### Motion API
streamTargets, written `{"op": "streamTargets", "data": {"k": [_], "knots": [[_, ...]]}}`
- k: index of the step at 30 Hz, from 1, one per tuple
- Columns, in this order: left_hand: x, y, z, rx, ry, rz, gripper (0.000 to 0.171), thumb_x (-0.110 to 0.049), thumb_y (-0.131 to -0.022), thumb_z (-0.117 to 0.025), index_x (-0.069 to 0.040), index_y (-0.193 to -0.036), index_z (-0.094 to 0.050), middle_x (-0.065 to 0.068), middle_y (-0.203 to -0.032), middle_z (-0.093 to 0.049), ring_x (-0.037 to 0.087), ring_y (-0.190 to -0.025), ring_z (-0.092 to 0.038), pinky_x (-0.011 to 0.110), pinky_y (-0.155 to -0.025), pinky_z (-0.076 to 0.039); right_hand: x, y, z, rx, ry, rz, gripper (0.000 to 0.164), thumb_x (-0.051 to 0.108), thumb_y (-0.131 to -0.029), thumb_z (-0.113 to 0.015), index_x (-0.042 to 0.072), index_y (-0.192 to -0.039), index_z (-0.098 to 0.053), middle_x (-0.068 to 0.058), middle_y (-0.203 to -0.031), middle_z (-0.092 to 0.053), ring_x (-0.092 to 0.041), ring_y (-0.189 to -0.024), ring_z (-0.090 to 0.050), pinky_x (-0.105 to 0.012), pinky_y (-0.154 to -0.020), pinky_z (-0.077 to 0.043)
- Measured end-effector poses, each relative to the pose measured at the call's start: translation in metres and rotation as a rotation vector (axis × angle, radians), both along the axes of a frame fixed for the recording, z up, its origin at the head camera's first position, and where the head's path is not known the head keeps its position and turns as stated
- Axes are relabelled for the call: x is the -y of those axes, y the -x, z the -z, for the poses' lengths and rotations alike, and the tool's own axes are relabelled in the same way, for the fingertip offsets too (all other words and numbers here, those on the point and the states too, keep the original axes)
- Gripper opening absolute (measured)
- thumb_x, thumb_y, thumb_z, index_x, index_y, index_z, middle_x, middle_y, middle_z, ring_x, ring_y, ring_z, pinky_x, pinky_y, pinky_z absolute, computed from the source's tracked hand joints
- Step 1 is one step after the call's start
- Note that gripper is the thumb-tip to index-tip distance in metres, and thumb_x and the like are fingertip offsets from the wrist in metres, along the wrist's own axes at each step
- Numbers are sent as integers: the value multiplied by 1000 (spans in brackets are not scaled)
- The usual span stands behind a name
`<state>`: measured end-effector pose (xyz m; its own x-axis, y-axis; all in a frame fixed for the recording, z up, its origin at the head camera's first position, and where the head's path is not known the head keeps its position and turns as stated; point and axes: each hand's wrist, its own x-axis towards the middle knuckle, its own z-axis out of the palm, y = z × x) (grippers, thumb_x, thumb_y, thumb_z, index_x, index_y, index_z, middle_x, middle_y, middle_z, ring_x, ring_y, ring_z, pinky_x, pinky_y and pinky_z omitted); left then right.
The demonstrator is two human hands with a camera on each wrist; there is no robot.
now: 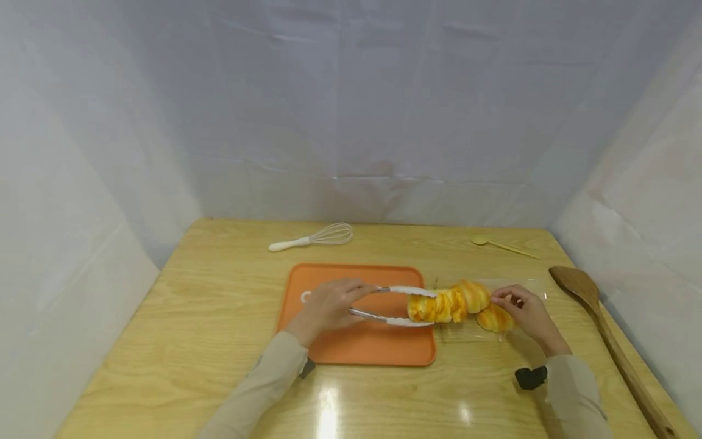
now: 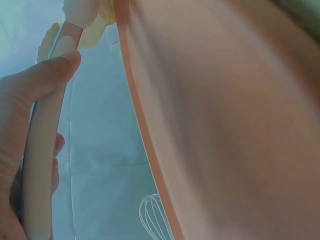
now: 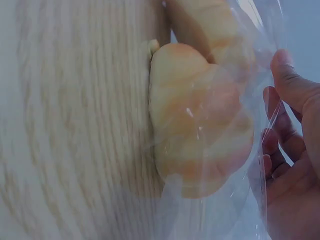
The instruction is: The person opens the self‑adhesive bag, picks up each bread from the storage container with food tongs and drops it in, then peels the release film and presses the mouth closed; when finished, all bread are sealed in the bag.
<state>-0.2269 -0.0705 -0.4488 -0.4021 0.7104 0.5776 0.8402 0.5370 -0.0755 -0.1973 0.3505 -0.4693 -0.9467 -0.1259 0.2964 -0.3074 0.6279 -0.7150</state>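
Note:
In the head view my left hand (image 1: 331, 305) grips a pair of tongs (image 1: 403, 291) with white tips, held over the orange tray. Between the tips is a yellow-orange bread roll (image 1: 436, 306). Another bread (image 1: 473, 297) touches its right end, and a rounder bread (image 1: 495, 318) lies just below on the right. My right hand (image 1: 523, 314) pinches the edge of a clear plastic bag (image 1: 468, 333). The right wrist view shows breads (image 3: 200, 125) behind the clear film; whether the tonged roll is inside cannot be told.
The orange tray (image 1: 373, 350) lies at the table's middle. Behind it are a white whisk (image 1: 312, 238) and a small yellow spoon (image 1: 479, 239). A long wooden spatula (image 1: 600, 317) lies along the right table edge. White sheets hang around the table.

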Motion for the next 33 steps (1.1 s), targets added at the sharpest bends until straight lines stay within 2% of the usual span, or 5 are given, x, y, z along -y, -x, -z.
{"op": "streamTargets", "data": {"k": [7, 12, 18, 27, 33], "knots": [[0, 2, 3, 20, -8, 13, 63, -35, -69, -88, -16, -124, -65, -1, -103, -69, 12, -86, -67, 22, -70, -56, 0, 0, -3, -123, -50, -44, 12, -1, -94, -59, -1, -95, -71, 23, -94, -58, 0, -73, -45, -18, -61, -39], [0, 4, 6, 27, -16, 11, 61, -36, -70, -88, -16, -123, -65, -1, -104, -69, 11, -86, -68, 22, -70, -56, 0, -2, -5, -62, -67, -21, 13, 5, -92, -65, 0, -103, -69, 19, -90, -57, 0, -72, -46, -20, -61, -39], [1, 7, 7, 41, -25, 16, 62, -34, -69, -88, -16, -123, -65, 0, -105, -70, 12, -87, -68, 23, -72, -57, 0, -3, -7, 25, -101, 26, 5, 14, -93, -66, 8, -94, -67, 18, -88, -58, -2, -72, -46, -21, -62, -39], [-3, 7, 9, 42, -22, 37, 60, -35, -69, -88, -17, -123, -66, -2, -104, -69, 10, -85, -67, 21, -68, -55, -4, -5, -4, -43, -72, 14, 11, 10, -95, -63, 4, -93, -71, 23, -90, -59, 0, -74, -44, -19, -61, -39], [-10, 10, 8, -6, -1, 63, 64, -34, -68, -89, -15, -124, -65, -1, -106, -69, 13, -91, -68, 23, -77, -57, -5, -6, 2, -55, 14, -8, 12, 4, -95, -60, -1, -95, -71, 28, -93, -57, 1, -75, -47, -17, -62, -40]]}}
